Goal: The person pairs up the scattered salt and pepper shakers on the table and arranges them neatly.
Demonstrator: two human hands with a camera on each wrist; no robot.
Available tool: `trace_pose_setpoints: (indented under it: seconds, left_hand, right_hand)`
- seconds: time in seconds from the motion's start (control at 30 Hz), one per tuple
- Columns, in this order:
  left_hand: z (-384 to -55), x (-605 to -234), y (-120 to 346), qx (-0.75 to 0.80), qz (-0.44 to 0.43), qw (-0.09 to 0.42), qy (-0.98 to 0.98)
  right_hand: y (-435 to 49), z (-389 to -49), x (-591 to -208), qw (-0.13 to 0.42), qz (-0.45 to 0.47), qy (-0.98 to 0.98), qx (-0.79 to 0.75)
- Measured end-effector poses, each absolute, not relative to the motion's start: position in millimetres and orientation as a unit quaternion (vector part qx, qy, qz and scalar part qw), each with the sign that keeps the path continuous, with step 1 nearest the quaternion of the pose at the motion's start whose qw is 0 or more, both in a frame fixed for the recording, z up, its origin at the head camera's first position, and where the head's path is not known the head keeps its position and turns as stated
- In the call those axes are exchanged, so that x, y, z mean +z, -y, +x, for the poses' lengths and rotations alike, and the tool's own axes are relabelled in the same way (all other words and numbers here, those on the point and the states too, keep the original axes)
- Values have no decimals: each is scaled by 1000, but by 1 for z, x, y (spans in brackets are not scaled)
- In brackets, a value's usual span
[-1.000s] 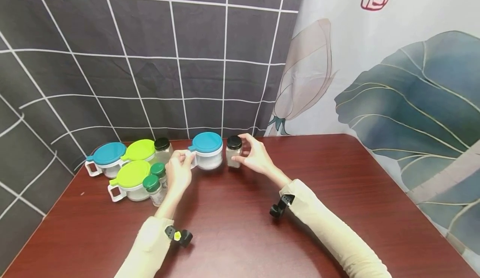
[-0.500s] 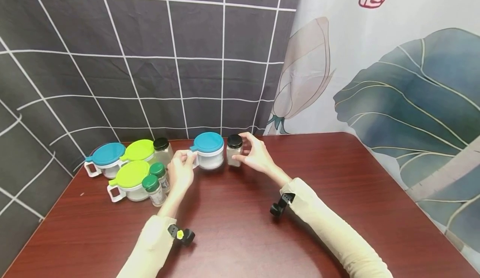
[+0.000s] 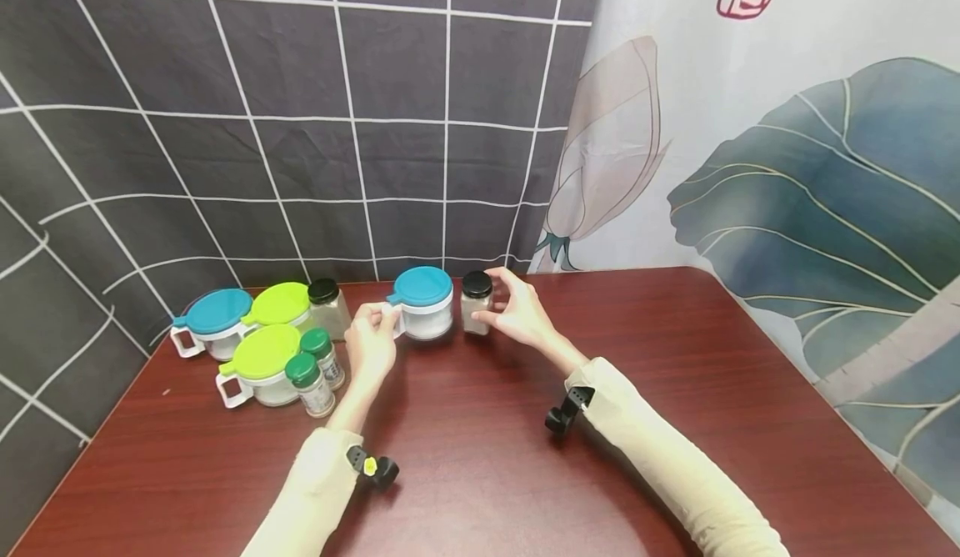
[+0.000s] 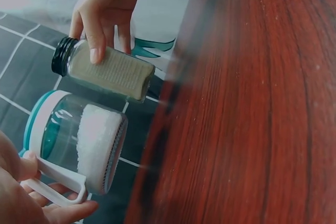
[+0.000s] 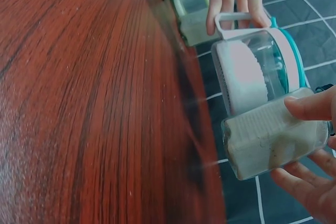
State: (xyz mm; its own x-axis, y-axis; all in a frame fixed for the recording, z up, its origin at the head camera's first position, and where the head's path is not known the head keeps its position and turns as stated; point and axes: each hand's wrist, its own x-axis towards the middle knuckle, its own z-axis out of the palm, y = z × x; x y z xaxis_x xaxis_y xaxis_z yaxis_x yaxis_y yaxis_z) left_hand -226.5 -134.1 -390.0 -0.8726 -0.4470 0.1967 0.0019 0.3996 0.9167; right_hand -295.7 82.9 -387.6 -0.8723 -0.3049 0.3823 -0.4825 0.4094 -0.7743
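At the back of the table, my left hand (image 3: 372, 347) grips the white handle of a clear seasoning jar (image 3: 427, 320) with a blue lid. White granules fill its lower part, plain in the left wrist view (image 4: 97, 142). Just right of it, my right hand (image 3: 522, 317) holds a square glass spice jar (image 3: 476, 315) between thumb and fingers. That spice jar has a black cap and pale brown powder, and in the right wrist view its glass (image 5: 273, 137) overlaps the seasoning jar. Both jars stand upright, side by side.
Left of my left hand cluster a blue-lidded seasoning jar (image 3: 217, 313), two lime-lidded ones (image 3: 264, 350) (image 3: 281, 301), another black-capped spice jar (image 3: 330, 315) and two green-capped shakers (image 3: 311, 383) (image 3: 326, 352). A grey checked cloth (image 3: 300, 157) hangs behind the red-brown table (image 3: 480, 474).
Both hands have shifted a little to the right, the blue-lidded seasoning jar and the black-capped spice jar moving with them. The group of jars on the left stays put.
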Motion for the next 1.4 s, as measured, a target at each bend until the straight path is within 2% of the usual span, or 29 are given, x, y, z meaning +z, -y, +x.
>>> trace_pose_setpoints:
  seconds: [0.7,1.4]
  left_hand:
    - [-238,-398,118,-541,141,224,798]
    - [-244,-408,113,-538,148,201,805]
  right_hand:
    - [-90,-306,-396,91,225,836,492]
    - [-89,-310,-404,78,212,842,489]
